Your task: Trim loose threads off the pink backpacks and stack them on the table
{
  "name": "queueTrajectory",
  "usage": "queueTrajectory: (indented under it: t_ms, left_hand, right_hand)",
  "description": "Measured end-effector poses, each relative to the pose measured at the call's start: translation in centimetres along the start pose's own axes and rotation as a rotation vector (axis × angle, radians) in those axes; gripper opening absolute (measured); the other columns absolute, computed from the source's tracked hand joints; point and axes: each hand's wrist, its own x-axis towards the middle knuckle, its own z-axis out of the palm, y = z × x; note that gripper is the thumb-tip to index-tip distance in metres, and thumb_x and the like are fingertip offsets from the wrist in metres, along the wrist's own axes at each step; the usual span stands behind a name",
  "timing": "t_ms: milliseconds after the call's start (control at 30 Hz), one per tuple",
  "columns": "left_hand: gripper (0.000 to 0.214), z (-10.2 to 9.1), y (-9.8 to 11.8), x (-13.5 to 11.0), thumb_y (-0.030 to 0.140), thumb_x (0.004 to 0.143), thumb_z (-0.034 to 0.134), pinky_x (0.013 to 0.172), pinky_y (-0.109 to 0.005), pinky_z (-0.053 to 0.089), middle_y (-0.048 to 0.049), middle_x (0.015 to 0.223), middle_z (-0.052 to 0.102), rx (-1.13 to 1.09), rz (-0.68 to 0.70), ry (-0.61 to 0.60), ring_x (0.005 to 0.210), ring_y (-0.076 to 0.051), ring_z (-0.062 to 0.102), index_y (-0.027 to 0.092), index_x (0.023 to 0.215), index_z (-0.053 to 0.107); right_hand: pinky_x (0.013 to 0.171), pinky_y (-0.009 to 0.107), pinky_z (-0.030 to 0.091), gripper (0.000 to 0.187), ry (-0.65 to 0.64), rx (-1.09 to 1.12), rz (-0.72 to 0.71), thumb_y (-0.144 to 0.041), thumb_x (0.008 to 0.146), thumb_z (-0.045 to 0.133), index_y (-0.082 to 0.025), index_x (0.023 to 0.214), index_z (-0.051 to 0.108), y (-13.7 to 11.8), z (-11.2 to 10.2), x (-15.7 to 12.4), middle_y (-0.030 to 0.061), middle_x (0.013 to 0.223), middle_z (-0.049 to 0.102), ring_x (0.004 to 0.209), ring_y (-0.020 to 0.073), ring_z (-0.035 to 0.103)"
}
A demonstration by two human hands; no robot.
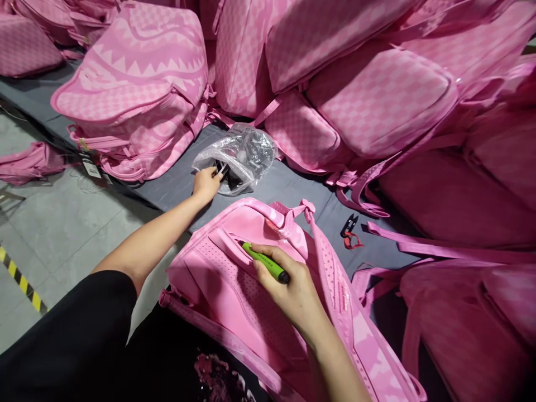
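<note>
My right hand (288, 282) is closed round a green marker pen (264, 261) with dark ends. It is held above the back panel of a pink backpack (247, 290), which lies across the near edge of the table with its straps facing up. My left hand (206, 184) reaches out to the mouth of a clear plastic bag (255, 151). Its fingers are pinched together at dark and whitish small pieces inside the bag, too small to name. The pen's tip end points left, near a raised pink strip on the backpack.
Small black thread snips (349, 224) with a red tie lie on the grey table (318, 192). Pink backpacks (142, 72) are piled along the far side and right (469, 312). Left of the table is the floor, with yellow-black tape (23, 282) and a pink bundle (31, 163).
</note>
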Motion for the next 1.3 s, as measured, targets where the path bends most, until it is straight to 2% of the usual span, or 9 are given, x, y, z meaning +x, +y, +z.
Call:
queueTrajectory:
  t_ms: [167, 433, 533, 700, 767, 933, 1033, 1167, 1300]
  left_hand:
    - [0.028, -0.1, -0.3, -0.4, 0.04, 0.099, 0.055, 0.085, -0.033, 0.047, -0.0105, 0.109, 0.076, 0.05, 0.011, 0.13, 0.105, -0.027, 0.07, 0.022, 0.115, 0.068]
    - [0.024, 0.5, -0.6, -1.9, 0.039, 0.097, 0.059, 0.084, -0.035, 0.048, -0.0106, 0.11, 0.073, 0.094, 0.16, 0.125, 0.105, -0.029, 0.069, 0.021, 0.111, 0.067]
    - [0.027, 1.5, -0.8, -2.4, 0.036, 0.096, 0.061, 0.084, -0.034, 0.049, -0.0101, 0.112, 0.072, 0.087, 0.227, 0.077, 0.105, -0.027, 0.069, 0.021, 0.117, 0.066]
    - [0.038, 2.3, -1.9, -2.8, 0.028, 0.1, 0.052, 0.094, -0.031, 0.051, -0.0098, 0.129, 0.067, 0.027, 0.383, 0.035, 0.118, -0.021, 0.064, 0.021, 0.138, 0.057]
    - [0.043, 1.9, -2.8, -2.2, 0.021, 0.098, 0.054, 0.101, -0.033, 0.049, -0.0112, 0.137, 0.061, 0.019, 0.462, 0.025, 0.126, -0.022, 0.058, 0.019, 0.14, 0.055]
    - [0.066, 0.4, -4.1, 1.8, 0.019, 0.073, 0.083, 0.111, -0.042, 0.041, -0.0136, 0.142, 0.056, 0.058, 0.694, -0.088, 0.134, -0.028, 0.048, 0.021, 0.135, 0.06]
    - [0.057, 0.0, -3.7, 4.2, 0.022, 0.068, 0.086, 0.108, -0.044, 0.039, -0.0157, 0.133, 0.06, 0.092, 0.757, -0.141, 0.127, -0.032, 0.051, 0.018, 0.121, 0.066]
    - [0.033, -0.5, -3.2, 5.7, 0.025, 0.074, 0.08, 0.103, -0.041, 0.04, -0.0145, 0.117, 0.067, 0.118, 0.802, -0.182, 0.116, -0.031, 0.056, 0.016, 0.105, 0.071]
    - [0.019, -0.9, -3.4, 5.4, 0.021, 0.09, 0.06, 0.101, -0.037, 0.043, -0.0116, 0.117, 0.071, 0.105, 0.835, -0.19, 0.113, -0.025, 0.061, 0.019, 0.101, 0.075]
  right_hand:
    - [0.092, 0.038, 0.058, 0.024, 0.034, -0.006, -0.025, -0.027, 0.091, 0.061, -0.025, 0.113, 0.071, 0.0, 0.4, -0.4, 0.0029, 0.114, 0.077, 0.102, 0.0212, 0.074]
    - [0.099, 0.043, 0.056, 0.026, 0.178, -0.009, -0.138, -0.028, 0.093, 0.063, -0.022, 0.117, 0.07, 0.2, 1.2, -1.7, 0.0079, 0.119, 0.075, 0.109, 0.0234, 0.072]
    - [0.102, 0.043, 0.056, 0.023, 0.211, 0.048, -0.129, -0.028, 0.093, 0.065, -0.022, 0.115, 0.07, -0.4, 0.2, -1.9, 0.009, 0.122, 0.074, 0.113, 0.0233, 0.071]
    - [0.113, 0.052, 0.046, 0.013, 0.472, 0.008, -0.238, -0.019, 0.093, 0.062, -0.022, 0.098, 0.074, -2.7, -2.7, -2.0, 0.0087, 0.128, 0.071, 0.124, 0.0264, 0.065]
    - [0.113, 0.054, 0.046, 0.014, 0.548, -0.033, -0.284, -0.017, 0.093, 0.061, -0.022, 0.096, 0.074, -3.6, -3.6, -1.8, 0.0075, 0.117, 0.076, 0.115, 0.0259, 0.07]
    - [0.106, 0.049, 0.054, 0.017, 0.6, -0.09, -0.329, -0.012, 0.09, 0.063, -0.022, 0.097, 0.075, -4.5, -4.1, -1.2, 0.0053, 0.104, 0.078, 0.104, 0.0235, 0.073]
    - [0.102, 0.046, 0.057, 0.02, 0.562, -0.122, -0.358, -0.009, 0.089, 0.063, -0.022, 0.097, 0.076, -4.4, -3.9, -1.1, 0.0045, 0.102, 0.078, 0.102, 0.0233, 0.074]
    - [0.1, 0.046, 0.057, 0.022, 0.524, -0.152, -0.368, -0.007, 0.087, 0.064, -0.022, 0.099, 0.076, -4.0, -3.9, -1.5, 0.0042, 0.101, 0.078, 0.1, 0.0241, 0.074]
    - [0.097, 0.047, 0.058, 0.019, 0.54, -0.159, -0.339, -0.01, 0.088, 0.064, -0.021, 0.097, 0.076, -4.1, -4.2, -2.1, 0.0054, 0.101, 0.078, 0.099, 0.026, 0.074]
